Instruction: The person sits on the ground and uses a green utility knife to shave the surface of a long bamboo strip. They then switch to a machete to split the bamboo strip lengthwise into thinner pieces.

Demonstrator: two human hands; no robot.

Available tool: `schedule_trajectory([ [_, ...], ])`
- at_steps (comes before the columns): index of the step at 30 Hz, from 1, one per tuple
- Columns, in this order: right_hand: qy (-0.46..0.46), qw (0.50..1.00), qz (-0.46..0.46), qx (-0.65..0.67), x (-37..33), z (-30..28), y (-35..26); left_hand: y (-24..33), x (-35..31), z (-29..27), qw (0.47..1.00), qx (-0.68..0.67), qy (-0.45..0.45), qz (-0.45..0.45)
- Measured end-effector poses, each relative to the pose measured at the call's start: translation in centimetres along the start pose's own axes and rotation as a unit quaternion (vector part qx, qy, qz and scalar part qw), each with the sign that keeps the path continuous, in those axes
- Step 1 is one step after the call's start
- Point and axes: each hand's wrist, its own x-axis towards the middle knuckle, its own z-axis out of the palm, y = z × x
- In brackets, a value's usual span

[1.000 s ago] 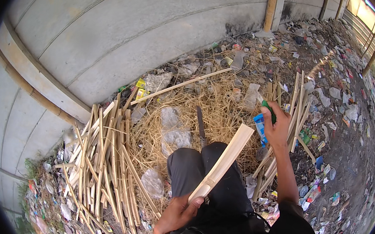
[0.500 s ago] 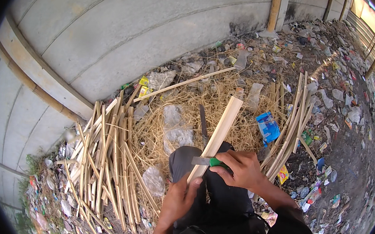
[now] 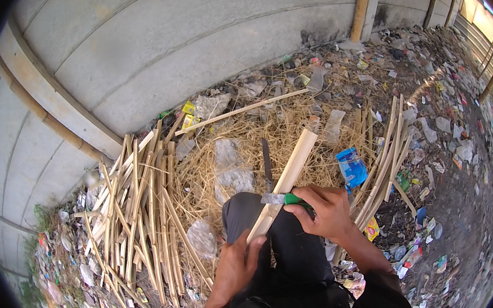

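Left grip (image 3: 236,266) holds a bamboo strip (image 3: 289,175), right grip (image 3: 327,213) a knife (image 3: 291,200) laid across it. This strip seems unfinished; split strips (image 3: 134,202) lie heaped left of both grips.

knife (image 3: 291,199) across strip (image 3: 290,170) | strip pile (image 3: 134,202) left | other strips (image 3: 384,167) right | straw (image 3: 322,167) between | wall (image 3: 198,42) behind

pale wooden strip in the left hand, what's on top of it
A knife blade crosses over the strip, its green handle in the right hand. The wood beneath the blade is covered, and the strip's lower end is hidden by the grip of the left hand.
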Motion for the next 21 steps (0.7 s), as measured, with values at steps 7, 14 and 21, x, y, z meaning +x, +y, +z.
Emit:
schedule_trajectory([
  [7, 0.033, 0.999, -0.014, -0.034, 0.4, -0.2, 0.8, -0.3, 0.2, -0.1, 1.000, 0.011, 0.004, 0.014],
  [14, 0.134, 0.989, 0.013, -0.063, 1.2, -0.6, 4.1, -0.2, -0.6, -0.2, 0.999, 0.023, -0.018, -0.018],
  [21, 0.140, 0.973, 0.174, -0.056, 2.3, -4.8, 7.4, -1.2, -1.9, -0.3, 0.997, 0.019, -0.044, -0.056],
])
